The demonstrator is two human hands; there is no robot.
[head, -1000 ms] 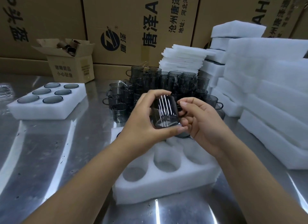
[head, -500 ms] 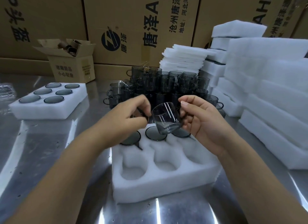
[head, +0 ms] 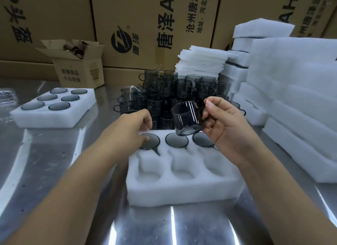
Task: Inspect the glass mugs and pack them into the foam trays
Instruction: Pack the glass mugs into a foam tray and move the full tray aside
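My right hand [head: 225, 125] grips a smoky glass mug [head: 187, 118] by its handle and holds it tilted above the back row of a white foam tray [head: 182, 188]. Three mugs sit in the tray's back pockets: left [head: 151, 141], middle [head: 176, 139], right [head: 202, 139]. The three front pockets hold nothing. My left hand [head: 135, 129] reaches over the tray's back left corner, its fingers curled loosely near the left mug; whether it touches anything I cannot tell. A cluster of stacked grey mugs [head: 175, 93] stands just behind the tray.
A filled foam tray [head: 52, 115] with several mugs lies at the left. Stacks of foam trays [head: 295, 98] and foam sheets [head: 200, 62] rise at the right and back. A small open carton [head: 78, 69] stands back left before large cardboard boxes, on a shiny metal table [head: 54, 162].
My left hand let go of the mug and moved down left to the tray's back corner. My right hand keeps the mug and has shifted it slightly right and upright.
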